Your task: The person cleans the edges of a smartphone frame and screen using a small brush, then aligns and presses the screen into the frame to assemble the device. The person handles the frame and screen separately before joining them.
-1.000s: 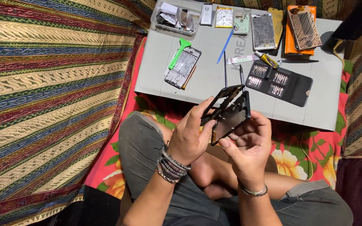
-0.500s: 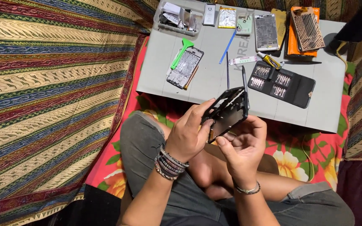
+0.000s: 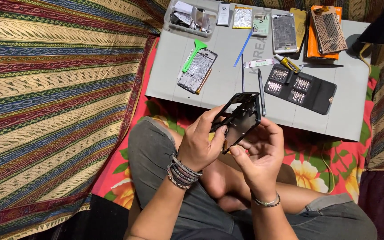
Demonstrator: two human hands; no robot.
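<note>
Far left: striped cloth (image 3: 45, 89) covers the floor, nothing on it.

Near the table's (image 3: 227, 84) left edge: a stripped phone frame (image 3: 197, 70) lies flat w/ a green pry tool (image 3: 194, 54) resting across its top end. Clear parts tray (image 3: 187, 18) sits at the back-left corner.

Left hand (image 3: 201, 144), beaded bands at the wrist, is clenched on the black phone frame (image 3: 238, 119): thumb on the lower left edge, fingers wrapped behind. The frame is held in the air over the lap, just in front of the table's near edge, tilted w/ its inner face toward the camera.

Right hand (image 3: 258, 153) grasps the same frame from below and right, thumb tip on the bottom corner, fingertips up the right side.

Doing this well, imo: keep the grip on the rims only, not the thin middle plate, so it doesn't flex; hold it level enough that loose screws can't slide out; keep it low over the lap so a slip means a short fall.

Right of the hands: a thin black tool (image 3: 261, 85) lies on the table, then an open black bit case (image 3: 299, 88) toward the near-right edge. Back-right corner: an orange case (image 3: 323, 33) w/ a patterned phone back on top.
</note>
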